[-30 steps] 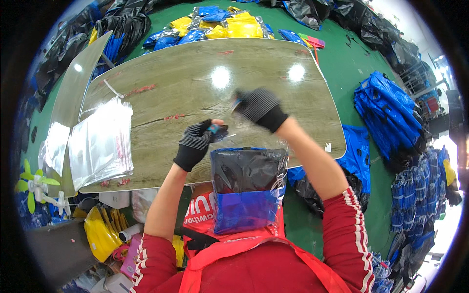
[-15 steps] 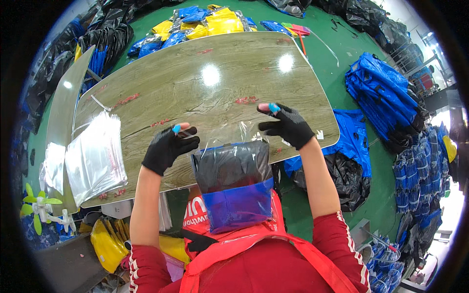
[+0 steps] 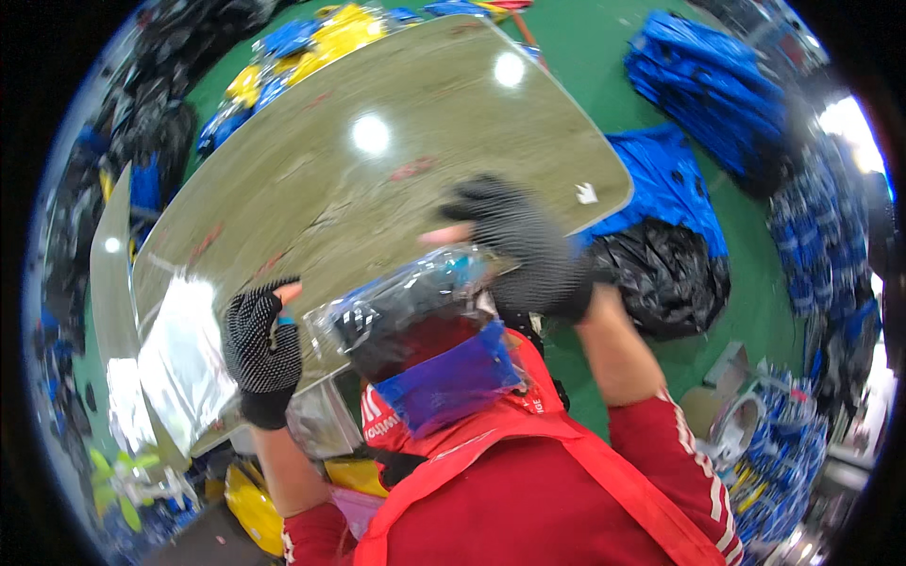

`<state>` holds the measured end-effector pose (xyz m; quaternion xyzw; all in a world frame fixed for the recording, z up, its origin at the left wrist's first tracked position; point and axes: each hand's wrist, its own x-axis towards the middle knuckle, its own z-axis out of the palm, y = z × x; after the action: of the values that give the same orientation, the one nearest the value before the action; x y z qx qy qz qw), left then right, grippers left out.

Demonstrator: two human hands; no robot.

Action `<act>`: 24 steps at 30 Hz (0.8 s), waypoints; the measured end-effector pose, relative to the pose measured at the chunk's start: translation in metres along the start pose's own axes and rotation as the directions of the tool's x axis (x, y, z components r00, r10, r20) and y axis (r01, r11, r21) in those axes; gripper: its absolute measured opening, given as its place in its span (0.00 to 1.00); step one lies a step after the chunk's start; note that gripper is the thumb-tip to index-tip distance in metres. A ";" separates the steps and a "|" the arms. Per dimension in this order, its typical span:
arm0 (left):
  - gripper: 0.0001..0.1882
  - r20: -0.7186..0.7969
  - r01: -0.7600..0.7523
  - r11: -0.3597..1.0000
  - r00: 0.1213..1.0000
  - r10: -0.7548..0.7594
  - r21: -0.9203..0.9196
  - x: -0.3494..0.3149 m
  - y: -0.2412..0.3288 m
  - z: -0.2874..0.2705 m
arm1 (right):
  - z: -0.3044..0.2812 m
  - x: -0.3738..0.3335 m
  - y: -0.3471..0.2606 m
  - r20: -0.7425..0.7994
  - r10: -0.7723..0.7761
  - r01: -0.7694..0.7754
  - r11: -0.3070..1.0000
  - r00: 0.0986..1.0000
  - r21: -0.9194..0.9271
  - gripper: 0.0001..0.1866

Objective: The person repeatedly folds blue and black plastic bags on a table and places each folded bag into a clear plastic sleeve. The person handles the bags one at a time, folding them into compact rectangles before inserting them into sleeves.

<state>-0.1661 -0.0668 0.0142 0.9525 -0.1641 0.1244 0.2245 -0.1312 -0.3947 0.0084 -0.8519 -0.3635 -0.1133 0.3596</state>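
Observation:
A clear plastic bag with a folded black-and-blue item inside lies tilted against my front, at the near edge of the wood-patterned table. My right hand, in a black dotted glove with a bare thumb, is over the package's upper right corner. Its fingers stretch out and its thumb stands apart; motion blurs them. My left hand, gloved alike with blue tape at the thumb, hovers left of the package, its thumb away from the fingers and nothing visible in it.
A stack of clear plastic bags lies at the table's left end. Blue and yellow packages are piled beyond the far edge. On the green floor to the right are blue folded goods and a blue-and-black heap.
My left hand has moved down and left, off the package's top. My right hand has come inward over its upper right corner. The package has tilted, and the whole view has turned.

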 end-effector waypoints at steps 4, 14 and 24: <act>0.17 0.225 0.073 0.996 0.972 -0.060 -0.049 -0.005 0.004 0.108 | 0.098 -0.021 0.016 0.006 0.022 -0.022 1.000 1.000 0.015 0.21; 0.27 0.575 0.752 0.567 0.640 -0.510 -0.335 -0.040 -0.102 0.105 | 0.189 -0.338 0.249 -0.466 0.762 -0.817 0.141 0.451 -0.559 0.30; 0.25 0.445 0.421 0.248 0.894 0.049 -0.873 0.126 -0.064 0.066 | -0.052 -0.288 0.315 -0.915 0.399 -0.975 0.177 -0.055 0.136 0.18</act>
<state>-0.0161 -0.0761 -0.0291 0.6381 -0.1287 -0.2170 0.7274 -0.1114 -0.7356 -0.2521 -0.7854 0.4563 -0.3745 0.1864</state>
